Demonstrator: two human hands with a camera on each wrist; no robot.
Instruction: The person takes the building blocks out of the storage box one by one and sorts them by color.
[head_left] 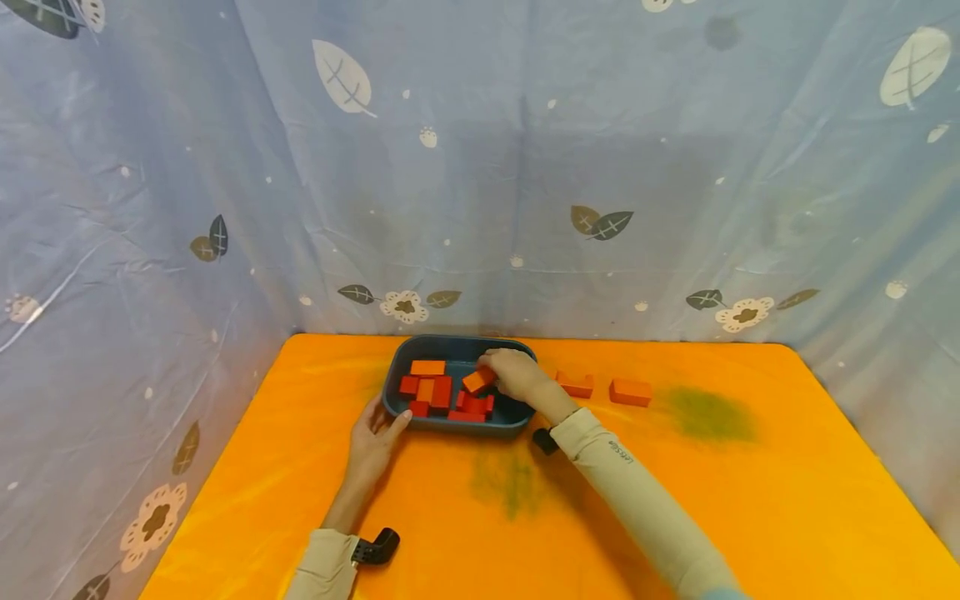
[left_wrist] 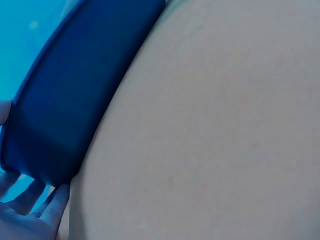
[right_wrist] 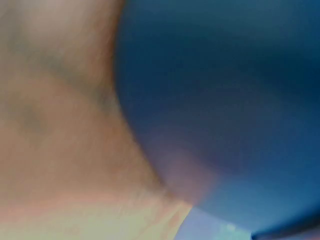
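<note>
A dark blue rectangular tray (head_left: 457,427) holds several red and orange blocks (head_left: 442,392). At its left front corner my left hand (head_left: 372,442) grips the tray, thumb by the front rim and fingers along the left end. The left wrist view shows the tray's outer wall (left_wrist: 75,90) with the fingers (left_wrist: 55,207) against its end. My right hand (head_left: 517,377) reaches over the tray's right side and pinches an orange block (head_left: 478,381) above the other pieces. In the right wrist view the tray side (right_wrist: 240,125) is blurred and the fingers are not distinct.
Right of the tray, an orange block with a curved notch (head_left: 576,386) and a plain orange block (head_left: 631,392) lie on the orange table (head_left: 465,517). A leaf-patterned curtain (head_left: 480,208) hangs along the back and sides.
</note>
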